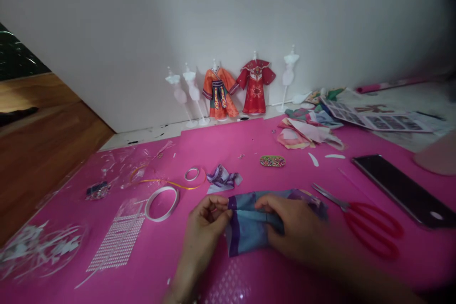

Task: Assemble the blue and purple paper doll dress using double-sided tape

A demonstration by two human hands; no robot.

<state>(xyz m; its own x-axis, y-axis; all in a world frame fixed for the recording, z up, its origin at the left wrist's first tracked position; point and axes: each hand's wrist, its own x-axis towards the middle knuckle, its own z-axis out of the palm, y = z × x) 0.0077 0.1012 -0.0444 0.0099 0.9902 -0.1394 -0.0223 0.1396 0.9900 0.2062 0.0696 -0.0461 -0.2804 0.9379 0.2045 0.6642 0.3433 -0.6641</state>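
Observation:
A piece of blue fabric (248, 240) with purple edging lies between my two hands, low in the middle of the view. My left hand (206, 223) pinches its purple left border between thumb and fingers. Over its right part, my right hand (295, 225) closes on a fold of the same cloth. The fabric's far right end, purple and patterned, is partly hidden behind the right hand. Just beyond the cloth sits a crumpled purple-and-white scrap (223, 177). Scissors with red handles (370, 223) lie to the right of my right hand, blades pointing away to the left.
A roll of white tape (162, 204), a rhinestone sheet (119, 237) and a bag of white scraps (42, 247) lie left. A black phone (402, 190) rests right. Behind stand small mannequins, two in an orange dress (224, 92) and a red dress (256, 88). Fabric pieces (308, 133) lie back right.

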